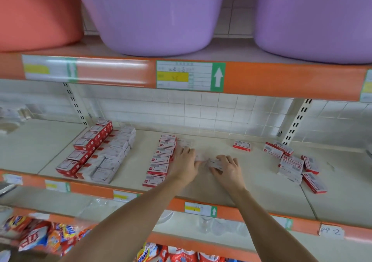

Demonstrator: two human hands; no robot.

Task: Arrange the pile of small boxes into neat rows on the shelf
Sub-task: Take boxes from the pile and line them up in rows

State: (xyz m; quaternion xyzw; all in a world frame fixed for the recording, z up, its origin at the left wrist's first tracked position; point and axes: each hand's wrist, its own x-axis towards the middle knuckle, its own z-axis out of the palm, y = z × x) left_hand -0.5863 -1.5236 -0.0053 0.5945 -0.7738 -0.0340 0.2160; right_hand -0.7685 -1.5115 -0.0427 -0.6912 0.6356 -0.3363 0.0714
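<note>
Leftmost on the shelf [231,189], two stacked rows of small boxes [94,153] stand finished, running from the front edge back toward the wall. Next, a single row of red-and-white boxes [161,159] runs the same way, each box with its long axis across the shelf. The left hand [184,164] lies flat against the right side of this row, fingers straight and pointing toward the wall, with pale, blurred boxes under its fingertips. Just right of it, the right hand [226,167] curls its fingers over a pale box [214,163], long axis also across the shelf; whether it grips or only presses cannot be told. A lone box [241,146] lies further back. The loose pile [293,164] lies well apart to the right, boxes at mixed angles. The right hand is nearer that pile, so the next reach is judged rightward.
</note>
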